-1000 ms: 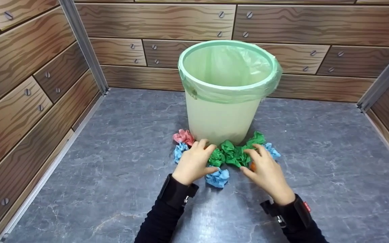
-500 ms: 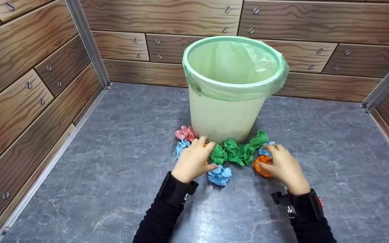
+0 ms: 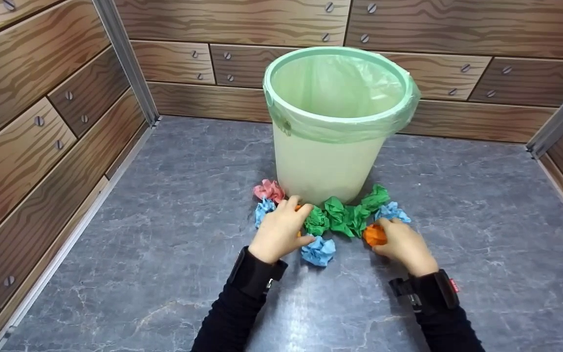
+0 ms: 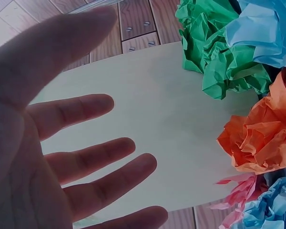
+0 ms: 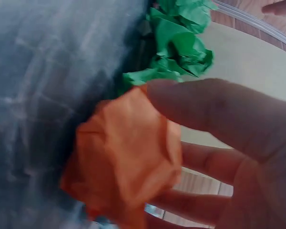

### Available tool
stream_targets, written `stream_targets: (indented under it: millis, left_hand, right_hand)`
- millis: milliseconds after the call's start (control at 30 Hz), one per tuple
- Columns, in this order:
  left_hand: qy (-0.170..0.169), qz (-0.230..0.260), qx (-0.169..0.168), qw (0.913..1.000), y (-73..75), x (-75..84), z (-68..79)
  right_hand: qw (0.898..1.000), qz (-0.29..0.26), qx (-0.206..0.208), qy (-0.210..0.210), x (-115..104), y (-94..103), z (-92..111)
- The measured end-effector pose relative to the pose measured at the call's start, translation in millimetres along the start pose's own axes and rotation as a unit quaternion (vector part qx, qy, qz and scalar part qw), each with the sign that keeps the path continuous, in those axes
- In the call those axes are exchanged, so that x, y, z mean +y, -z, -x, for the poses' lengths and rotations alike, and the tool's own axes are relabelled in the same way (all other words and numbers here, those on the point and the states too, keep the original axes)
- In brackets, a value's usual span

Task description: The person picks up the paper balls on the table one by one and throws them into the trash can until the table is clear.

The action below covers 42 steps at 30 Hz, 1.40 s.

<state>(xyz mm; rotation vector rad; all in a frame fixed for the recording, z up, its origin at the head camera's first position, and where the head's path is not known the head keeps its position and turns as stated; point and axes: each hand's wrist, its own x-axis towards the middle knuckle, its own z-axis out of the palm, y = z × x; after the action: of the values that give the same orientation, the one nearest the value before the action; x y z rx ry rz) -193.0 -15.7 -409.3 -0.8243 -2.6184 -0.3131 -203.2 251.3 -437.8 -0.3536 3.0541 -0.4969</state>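
Note:
My right hand [image 3: 402, 244] pinches a crumpled orange paper ball [image 3: 375, 235] between thumb and fingers, low at the floor; the right wrist view shows the thumb on one side of this orange ball [image 5: 128, 152]. The left hand [image 3: 281, 230] hovers with fingers spread and holds nothing. Partly hidden beneath it is another crumpled orange paper ball [image 4: 262, 131]. Close by lie a blue paper ball [image 3: 318, 251], a second blue one [image 3: 264, 212] and a pink one [image 3: 269, 190]. Several green paper balls [image 3: 337, 215] sit between the hands, and a blue one [image 3: 392, 212] lies behind the right hand.
A pale green bin [image 3: 328, 166] with a plastic liner [image 3: 350, 128] folded over its rim stands right behind the paper balls. Wood-patterned walls [image 3: 188, 102] enclose the grey marbled floor [image 3: 164, 274] at the back and sides.
My right hand has moved right from beside the green balls to the orange paper ball and taken hold of it. The left hand has stayed nearly still. The head view has shifted slightly.

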Motion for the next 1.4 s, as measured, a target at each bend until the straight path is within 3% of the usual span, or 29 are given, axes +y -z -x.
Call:
stream_targets:
  millis: [267,567,1033,1400]
  left_hand:
    - [-0.001,0.0,-0.002,1.0,-0.5,0.8,-0.5]
    - [-0.001,0.008,-0.005,1.0,-1.1,0.7,-1.2]
    - [-0.004,0.013,-0.003,0.9999,-0.7,0.5,1.1]
    - [-0.005,0.006,-0.011,0.9999,-1.6,0.4,0.9]
  right_hand:
    - [1.0,-0.007,-0.004,-0.016,3,-9.8,-5]
    - [1.0,-0.03,0.004,0.001,4,-5.5,-2]
    - [0.995,-0.029,0.095,0.03,-19,31.3,23]
    - [0.988,-0.015,0.141,0.067,-38,41.6,39]
